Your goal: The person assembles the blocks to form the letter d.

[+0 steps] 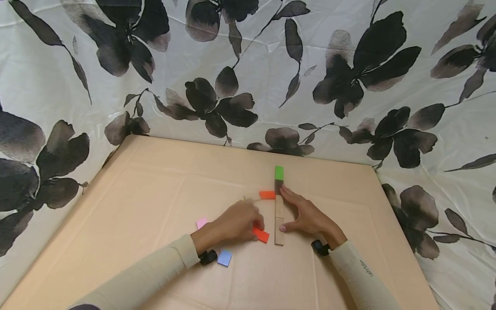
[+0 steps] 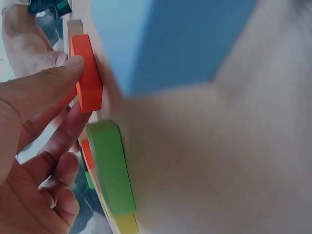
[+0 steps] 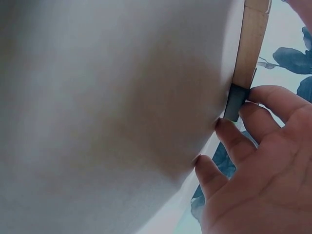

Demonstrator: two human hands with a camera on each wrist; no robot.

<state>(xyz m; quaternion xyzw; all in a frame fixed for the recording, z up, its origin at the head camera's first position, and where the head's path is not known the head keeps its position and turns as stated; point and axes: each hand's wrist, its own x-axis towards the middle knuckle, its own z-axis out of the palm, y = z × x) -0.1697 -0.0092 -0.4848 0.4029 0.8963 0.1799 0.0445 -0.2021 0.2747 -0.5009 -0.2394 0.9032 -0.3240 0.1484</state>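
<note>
Clear only from the left wrist, a green oblong block point(image 2: 112, 168) lies near the left hand point(image 1: 239, 219) pinching a red oblong block point(image 1: 261, 235), the right hand point(image 1: 310, 216) splayed.

The worktop point(image 1: 174, 172) looks smooth and faintly glossy, with shallow crease lines, and beyond its far edge the patterned curtain point(image 1: 267, 64) seems a wrinkled cloth with a soft sheen. The plain blocks point(image 1: 279, 230) look like bare, matt, faintly streaked wood, while the held orange block point(image 2: 87, 73) and the green block point(image 2: 112, 168) have smooth, painted-looking matt faces. The sleeves point(image 1: 147, 271) are matt cloth; the wrist devices point(image 1: 208, 257) resemble dark plastic.
</note>
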